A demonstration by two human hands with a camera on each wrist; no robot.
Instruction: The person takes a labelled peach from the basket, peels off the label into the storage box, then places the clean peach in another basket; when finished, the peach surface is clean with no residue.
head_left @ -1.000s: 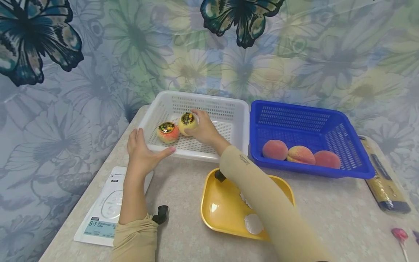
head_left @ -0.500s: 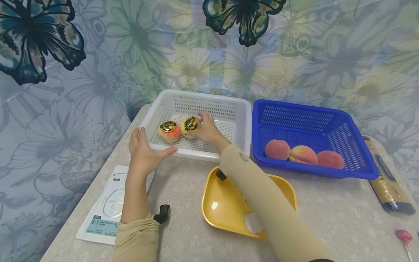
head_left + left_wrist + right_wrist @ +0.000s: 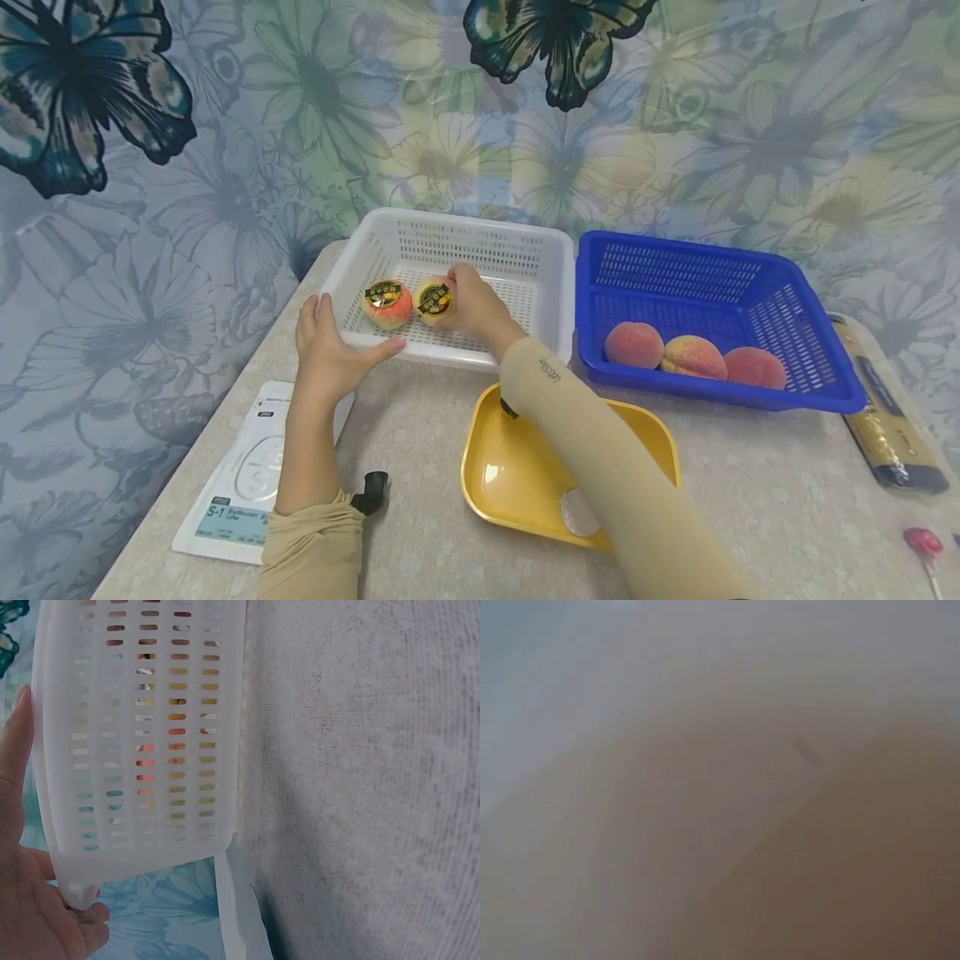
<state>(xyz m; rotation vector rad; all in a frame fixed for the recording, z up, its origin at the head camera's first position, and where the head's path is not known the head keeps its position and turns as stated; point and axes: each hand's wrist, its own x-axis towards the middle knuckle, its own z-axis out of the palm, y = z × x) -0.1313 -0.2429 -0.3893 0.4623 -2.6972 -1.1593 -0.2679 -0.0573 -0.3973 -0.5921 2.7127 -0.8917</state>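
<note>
A white slotted basket point(image 3: 525, 250) stands at the back of the table. Two peaches with black-and-gold labels lie in it. My right hand point(image 3: 472, 307) reaches into the basket and grips the right labelled peach point(image 3: 433, 299), which sits next to the left labelled peach point(image 3: 387, 304). My left hand point(image 3: 327, 350) rests flat against the basket's near left corner, fingers straight; in the left wrist view the palm point(image 3: 30, 915) touches the basket wall point(image 3: 142, 735). The right wrist view is a blur.
A blue basket point(image 3: 825, 367) to the right holds three bare peaches point(image 3: 693, 354). A yellow tray point(image 3: 510, 475) with white sticker backings lies in front. A white label sheet point(image 3: 240, 483), a dark packet point(image 3: 885, 417) and a lollipop point(image 3: 921, 542) lie on the table.
My right hand lowered the labelled peach into the white basket and set it closer to the other labelled peach. The left hand stayed on the basket corner.
</note>
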